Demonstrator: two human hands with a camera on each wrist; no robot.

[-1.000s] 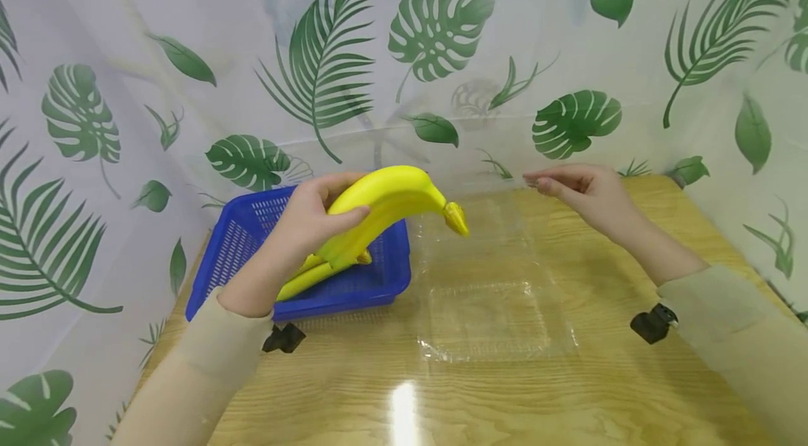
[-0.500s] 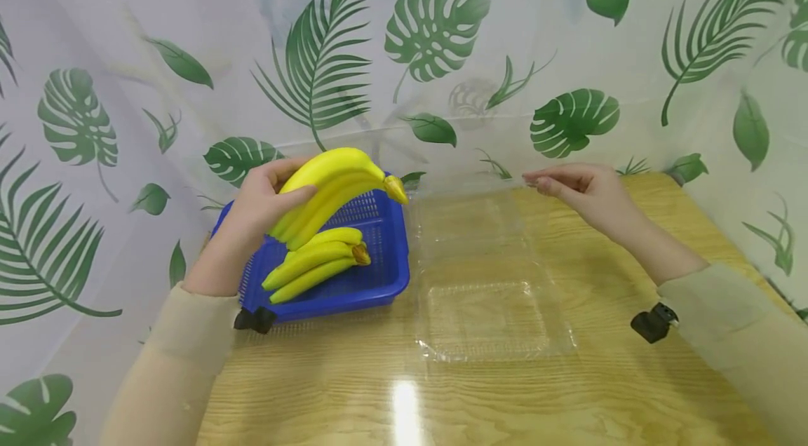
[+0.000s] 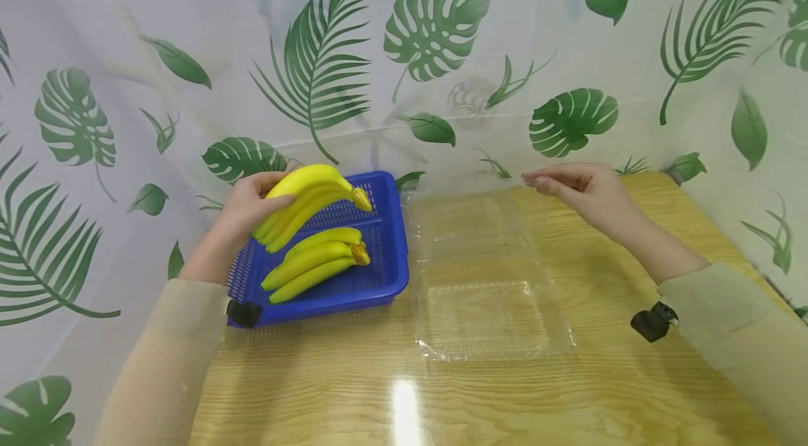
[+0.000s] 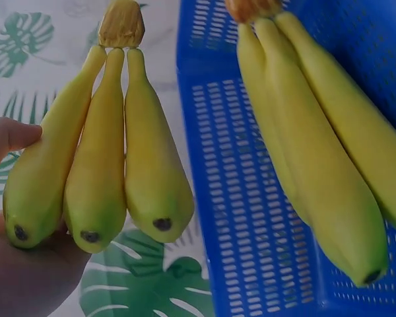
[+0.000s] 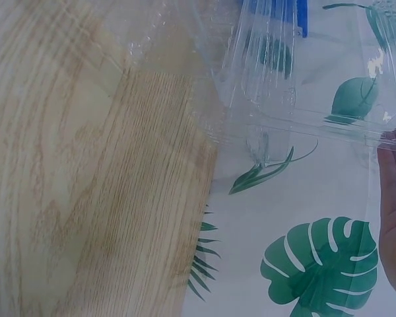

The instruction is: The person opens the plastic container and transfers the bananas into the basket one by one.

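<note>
My left hand (image 3: 247, 211) grips a bunch of three yellow bananas (image 3: 309, 192) and holds it just above the far part of the blue mesh basket (image 3: 398, 242). A second bunch (image 3: 312, 260) lies inside the basket, nearer to me. The left wrist view shows the held bunch (image 4: 99, 165) hanging stem up beside the basket (image 4: 244, 218) and the lying bunch (image 4: 317, 152). My right hand (image 3: 583, 193) pinches the far edge of the raised lid (image 3: 470, 221) of a clear plastic clamshell container (image 3: 486, 323), which lies open to the right of the basket. That lid (image 5: 284, 79) also shows in the right wrist view.
The wooden table (image 3: 600, 390) carries the basket at the left and the clear container in the middle. A leaf-printed curtain (image 3: 442, 46) closes off the back and both sides. Bare wood lies in front and to the right.
My left hand has carried the banana bunch leftward and back, from beside the clear container to above the blue basket, and lowered it. My right hand has stayed on the lid.
</note>
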